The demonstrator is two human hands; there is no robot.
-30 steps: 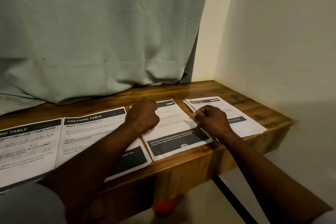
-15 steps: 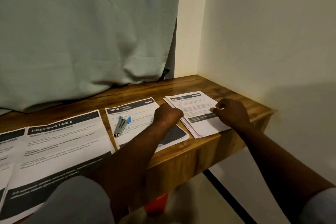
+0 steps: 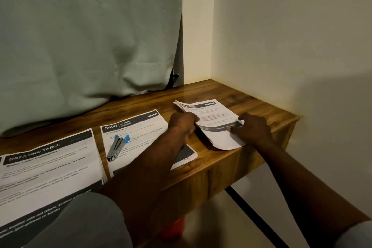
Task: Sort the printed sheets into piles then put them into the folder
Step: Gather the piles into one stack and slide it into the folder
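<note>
Both hands grasp the stack of printed sheets at the desk's right front corner: left hand on its left edge, right hand on its right. The stack's long axis runs front to back, slightly skewed, with the header at the far end and the near end at the front edge. There is bare wood behind it, and the wall is close on the right.

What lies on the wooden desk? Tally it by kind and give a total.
Piles of white printed paper sheets: 3 (DRESSING TABLE pile, 3800 KITCHEN pile, right-end pile)
Grey metal stapler with blue ends: 1
Total: 4
</note>
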